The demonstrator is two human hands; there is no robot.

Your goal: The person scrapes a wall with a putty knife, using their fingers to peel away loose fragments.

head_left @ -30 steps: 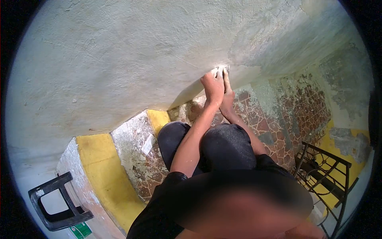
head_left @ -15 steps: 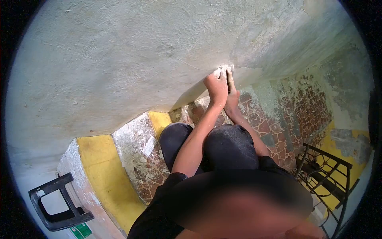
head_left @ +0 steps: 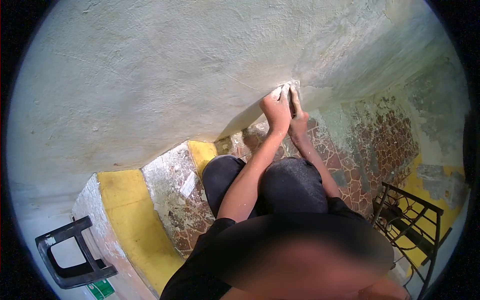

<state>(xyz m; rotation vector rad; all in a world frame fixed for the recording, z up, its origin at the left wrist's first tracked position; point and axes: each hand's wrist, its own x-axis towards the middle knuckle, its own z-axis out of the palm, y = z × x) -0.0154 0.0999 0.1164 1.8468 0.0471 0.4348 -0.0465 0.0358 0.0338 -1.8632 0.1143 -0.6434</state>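
Note:
My left hand (head_left: 276, 107) is closed at the grey plastered wall (head_left: 165, 75), its fingertips whitened with dust. Right beside it, my right hand (head_left: 298, 112) has dusty fingers pressed up against the same spot. A pale, thin-edged flat piece (head_left: 295, 83) shows just past the fingertips. Whether it is a sheet, a block or part of the wall surface is too small to tell. A dark gap lies between the two hands. Both forearms reach out over my bent knees (head_left: 292, 182) in dusty dark trousers.
Yellow-edged steps (head_left: 135, 220) descend on the left, with a white scrap (head_left: 188, 184) on one tread. A black plastic frame (head_left: 75, 252) stands at lower left. A black metal railing (head_left: 407, 220) is at lower right, near worn red-brown floor tiles (head_left: 327, 155).
Both hands have shifted slightly to the right along the wall. They remain close together, and my knees have moved slightly right in view too.

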